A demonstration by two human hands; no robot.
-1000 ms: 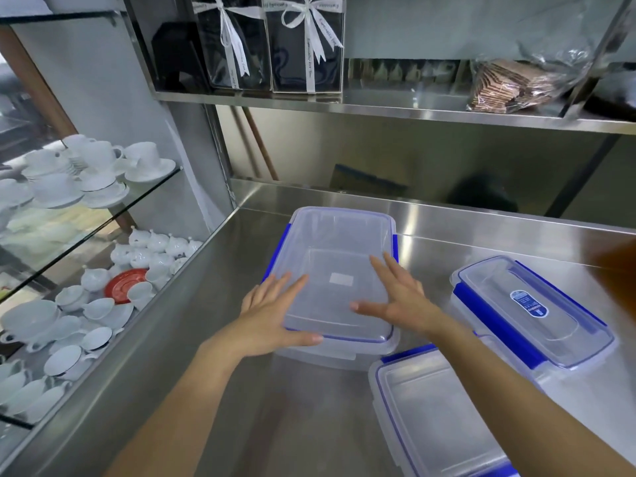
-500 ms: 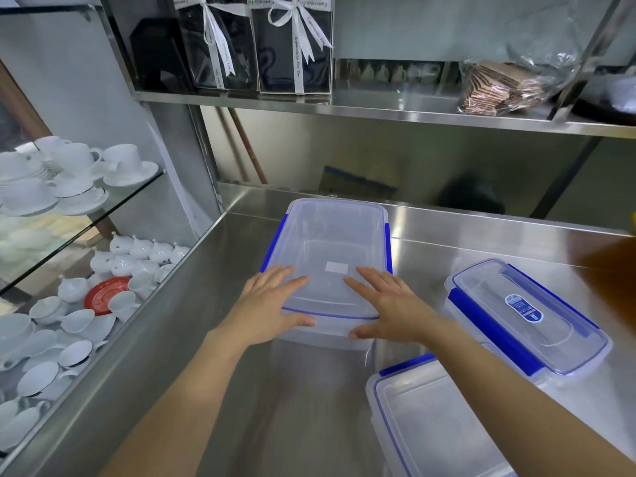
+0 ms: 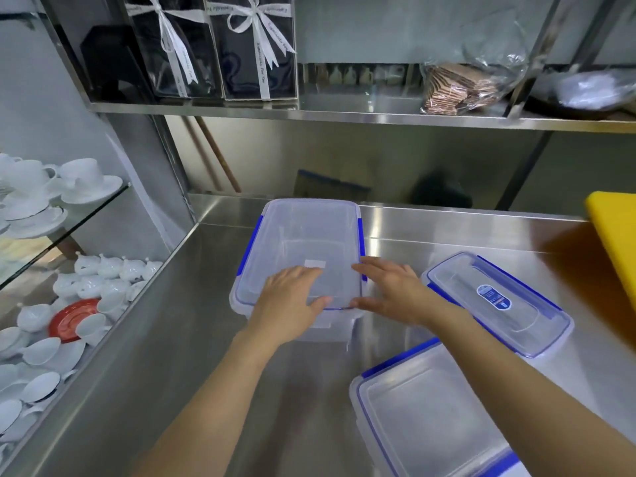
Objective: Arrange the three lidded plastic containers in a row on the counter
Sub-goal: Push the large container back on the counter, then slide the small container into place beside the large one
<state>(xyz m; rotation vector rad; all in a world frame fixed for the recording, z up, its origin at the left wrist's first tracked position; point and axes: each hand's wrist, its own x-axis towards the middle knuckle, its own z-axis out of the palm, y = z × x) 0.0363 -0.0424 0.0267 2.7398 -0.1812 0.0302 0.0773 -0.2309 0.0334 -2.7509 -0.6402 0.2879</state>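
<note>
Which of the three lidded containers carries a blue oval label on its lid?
The right-hand container, angled beside the right hand. The other two lids show no blue label.

There are 3 clear plastic boxes with blue clips: 1 at the back [image 3: 303, 249], 1 on the right [image 3: 499, 304], 1 in front [image 3: 430, 418]. 2 ribbon-tied gift boxes [image 3: 213, 46] stand above. 1 red saucer [image 3: 70, 320] sits among many white cups.

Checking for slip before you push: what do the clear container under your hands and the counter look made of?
Clear blue-clipped rectangular container: looks like smooth translucent plastic; its base shows through the lid. Grey metal counter: likely brushed stainless steel, showing streaky reflections.
</note>
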